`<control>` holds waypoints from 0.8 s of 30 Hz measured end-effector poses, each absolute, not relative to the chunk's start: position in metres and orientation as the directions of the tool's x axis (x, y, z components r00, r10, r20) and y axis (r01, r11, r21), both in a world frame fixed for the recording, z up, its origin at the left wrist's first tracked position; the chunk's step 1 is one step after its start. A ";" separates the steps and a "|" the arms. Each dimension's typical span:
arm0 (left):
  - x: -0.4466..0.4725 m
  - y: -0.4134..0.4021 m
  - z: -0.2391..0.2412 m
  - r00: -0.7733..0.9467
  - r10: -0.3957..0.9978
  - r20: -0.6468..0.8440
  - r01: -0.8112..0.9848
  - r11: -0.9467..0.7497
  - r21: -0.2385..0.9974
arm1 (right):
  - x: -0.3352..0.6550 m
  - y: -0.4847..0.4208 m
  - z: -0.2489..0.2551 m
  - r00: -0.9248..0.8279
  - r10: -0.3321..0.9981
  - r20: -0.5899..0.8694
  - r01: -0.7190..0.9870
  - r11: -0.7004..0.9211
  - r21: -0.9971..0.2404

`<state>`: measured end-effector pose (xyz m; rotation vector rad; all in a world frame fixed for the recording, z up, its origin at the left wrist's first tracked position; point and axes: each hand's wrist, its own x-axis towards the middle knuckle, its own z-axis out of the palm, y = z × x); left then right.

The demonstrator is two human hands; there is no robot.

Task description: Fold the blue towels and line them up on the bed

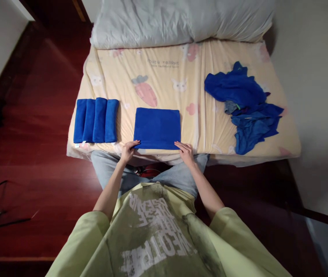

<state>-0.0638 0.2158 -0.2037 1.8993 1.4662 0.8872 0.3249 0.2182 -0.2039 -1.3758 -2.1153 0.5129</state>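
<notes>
While L hand (128,151) & R hand (184,151) pinch near corners of flat rectangular blue microfibre towel (157,127): prob. mid-fold; next needs even lift.

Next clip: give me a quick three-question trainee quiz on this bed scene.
1. True or false: the left hand and right hand touch the near corners of the flat towel.
2. The crumpled blue pile lies where from the flat towel? A) left B) right C) on top.
3. How many folded towels form the row on the left side of the bed?
Key: 1 true; 2 B; 3 four.
</notes>
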 end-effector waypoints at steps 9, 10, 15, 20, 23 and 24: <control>-0.062 0.228 -0.190 0.001 1.000 0.005 0.589 -0.005 0.808 | 0.329 0.235 -0.209 -0.150 0.963 0.225 0.616 0.269 -0.741; -0.061 0.230 -0.189 -0.026 1.000 0.000 0.588 0.015 0.809 | 0.329 0.237 -0.211 -0.117 0.974 0.194 0.592 0.225 -0.774; -0.058 0.241 -0.188 -0.121 0.992 0.035 0.581 0.042 0.813 | 0.322 0.247 -0.215 0.019 0.996 -0.087 0.392 -0.087 -0.916; -0.056 0.253 -0.189 -0.171 0.985 0.022 0.617 0.089 0.782 | 0.314 0.262 -0.208 0.145 0.984 -0.108 0.438 -0.161 -0.885; -0.053 0.260 -0.187 -0.209 0.978 -0.009 0.630 0.142 0.763 | 0.312 0.272 -0.205 0.185 0.982 -0.042 0.526 -0.135 -0.840; -0.052 0.262 -0.185 -0.222 0.975 -0.022 0.633 0.162 0.757 | 0.312 0.275 -0.203 0.189 0.982 -0.032 0.540 -0.131 -0.831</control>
